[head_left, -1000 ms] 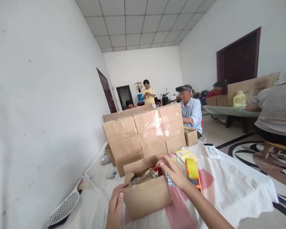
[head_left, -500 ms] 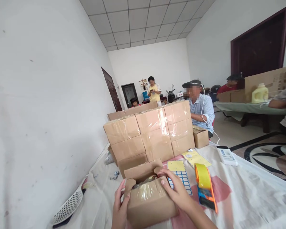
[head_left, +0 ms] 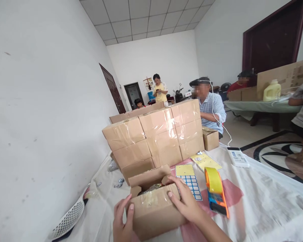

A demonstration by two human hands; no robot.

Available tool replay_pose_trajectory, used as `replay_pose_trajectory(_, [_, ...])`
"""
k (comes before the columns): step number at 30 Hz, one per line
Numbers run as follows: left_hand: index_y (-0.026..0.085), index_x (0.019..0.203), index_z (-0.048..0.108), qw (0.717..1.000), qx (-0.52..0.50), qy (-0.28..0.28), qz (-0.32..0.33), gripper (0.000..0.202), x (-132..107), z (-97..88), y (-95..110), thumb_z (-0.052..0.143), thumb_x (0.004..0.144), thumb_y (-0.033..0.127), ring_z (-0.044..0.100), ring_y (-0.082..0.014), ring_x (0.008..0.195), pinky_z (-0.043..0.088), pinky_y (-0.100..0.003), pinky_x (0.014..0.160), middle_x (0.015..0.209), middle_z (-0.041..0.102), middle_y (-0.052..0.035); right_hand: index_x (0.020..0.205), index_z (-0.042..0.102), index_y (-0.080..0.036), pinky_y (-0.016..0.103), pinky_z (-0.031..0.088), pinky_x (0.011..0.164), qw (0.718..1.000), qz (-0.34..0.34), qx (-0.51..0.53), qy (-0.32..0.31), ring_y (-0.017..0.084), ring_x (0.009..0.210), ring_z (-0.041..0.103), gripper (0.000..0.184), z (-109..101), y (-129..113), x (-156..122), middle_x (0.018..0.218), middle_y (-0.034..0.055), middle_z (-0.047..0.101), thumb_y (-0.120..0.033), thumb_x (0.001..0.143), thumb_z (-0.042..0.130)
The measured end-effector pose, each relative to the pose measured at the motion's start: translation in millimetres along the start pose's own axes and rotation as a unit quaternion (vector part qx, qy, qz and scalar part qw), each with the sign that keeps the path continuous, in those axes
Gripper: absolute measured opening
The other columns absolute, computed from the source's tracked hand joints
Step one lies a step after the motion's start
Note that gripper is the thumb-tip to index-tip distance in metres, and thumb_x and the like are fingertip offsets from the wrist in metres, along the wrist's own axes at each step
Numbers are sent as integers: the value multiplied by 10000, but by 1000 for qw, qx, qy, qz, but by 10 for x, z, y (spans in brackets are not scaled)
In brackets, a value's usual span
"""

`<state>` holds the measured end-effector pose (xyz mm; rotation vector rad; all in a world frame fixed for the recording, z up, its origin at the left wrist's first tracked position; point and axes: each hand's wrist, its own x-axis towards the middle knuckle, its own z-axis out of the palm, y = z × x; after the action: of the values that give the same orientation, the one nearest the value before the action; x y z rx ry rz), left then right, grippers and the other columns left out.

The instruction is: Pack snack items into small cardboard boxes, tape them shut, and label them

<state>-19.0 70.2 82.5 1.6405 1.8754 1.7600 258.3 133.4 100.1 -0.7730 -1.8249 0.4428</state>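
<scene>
A small cardboard box (head_left: 154, 211) sits on the cloth-covered table just in front of me. Its near flap is folded down over the top and its far flap (head_left: 147, 176) still stands up, with wrapped contents showing in the gap. My left hand (head_left: 122, 223) rests against the box's left side with the fingers spread. My right hand (head_left: 185, 203) lies flat on the folded flap and the box's right edge, pressing it down. A tape dispenser (head_left: 215, 191) with a yellow roll stands just right of my right hand.
A wall of sealed cardboard boxes (head_left: 156, 137) stands behind the open box. A sheet of blue labels (head_left: 190, 181), a yellow sheet (head_left: 205, 160) and a white device (head_left: 237, 157) lie on the table. A white basket (head_left: 68, 220) sits at the left. A person in a blue shirt (head_left: 212, 109) sits beyond the boxes; others are farther back.
The near flap went from open to folded down over the contents. My right hand moved from above the open box onto that flap, and my left hand's fingers spread against the side.
</scene>
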Motion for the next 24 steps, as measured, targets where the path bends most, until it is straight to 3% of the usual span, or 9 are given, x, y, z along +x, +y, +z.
replay_pose_trajectory(2, [268, 1138, 730, 995, 47, 12, 87, 341, 69, -37, 73, 605, 901, 478, 617, -320, 1168, 520, -515, 1014, 1185, 697, -114, 1422, 471, -264, 431, 524, 1037, 1000, -1, -14, -5, 281, 1207, 636, 462, 3, 16, -10, 1280, 105, 675, -315, 970, 551])
replay_pose_trajectory(5, [285, 1213, 709, 971, 148, 19, 186, 356, 237, -33, 299, 602, 908, 433, 534, -358, 1291, 399, -600, 1109, 1338, 646, -129, 1432, 472, -263, 441, 535, 1031, 999, 10, -33, -9, 288, 1218, 634, 476, -13, 10, -10, 1309, 112, 664, -333, 969, 558])
replay_pose_trajectory(9, [339, 1454, 541, 934, 251, -125, 221, 505, 470, 148, 631, 547, 952, 390, 394, -383, 1449, 151, -714, 1195, 1538, 529, -90, 1400, 506, -275, 457, 528, 1054, 999, 18, -27, -14, 293, 1258, 614, 428, -7, -4, -9, 1334, 114, 647, -315, 975, 542])
replay_pose_trajectory(11, [330, 1520, 460, 921, 265, -172, 227, 566, 541, 253, 717, 533, 959, 362, 376, -385, 1469, 77, -744, 1198, 1557, 512, -90, 1431, 464, -276, 487, 490, 1114, 1000, 16, -10, 7, 304, 1367, 534, 475, 30, 12, -16, 1459, 128, 545, -280, 961, 537])
replay_pose_trajectory(13, [312, 1507, 485, 920, 263, -181, 228, 560, 565, 308, 744, 543, 951, 346, 462, -374, 1413, 128, -732, 1207, 1493, 580, -98, 1473, 401, -276, 528, 421, 1182, 999, 21, 8, 38, 318, 1497, 373, 544, 86, 39, -29, 1585, 131, 379, -259, 946, 536])
replay_pose_trajectory(15, [316, 1415, 592, 922, 252, -190, 225, 470, 541, 304, 728, 552, 947, 339, 597, -335, 1283, 300, -666, 1191, 1370, 678, -84, 1502, 344, -287, 554, 357, 1223, 998, 30, 25, 52, 311, 1559, 240, 580, 145, 64, -45, 1637, 120, 266, -258, 950, 519])
replay_pose_trajectory(18, [311, 1254, 710, 923, 223, -229, 215, 344, 438, 241, 659, 572, 947, 382, 683, -282, 1170, 536, -508, 1056, 1280, 733, -56, 1531, 287, -303, 556, 303, 1253, 997, 47, 45, 49, 284, 1570, 211, 592, 209, 75, -63, 1645, 109, 253, -269, 976, 490])
replay_pose_trajectory(22, [288, 1292, 695, 923, 209, -239, 216, 404, 285, 185, 569, 592, 935, 447, 645, -306, 1260, 566, -495, 1035, 1349, 697, -62, 1516, 330, -294, 535, 320, 1250, 997, 59, 42, 39, 270, 1539, 289, 552, 235, 51, -71, 1601, 111, 352, -281, 986, 484])
replay_pose_trajectory(24, [292, 1312, 681, 922, 208, -242, 218, 427, 244, 177, 566, 609, 922, 447, 628, -319, 1280, 547, -512, 1052, 1357, 691, -66, 1480, 381, -287, 584, 276, 1253, 997, 54, 18, 55, 296, 1552, 239, 529, 233, 40, -74, 1597, 108, 357, -292, 968, 514])
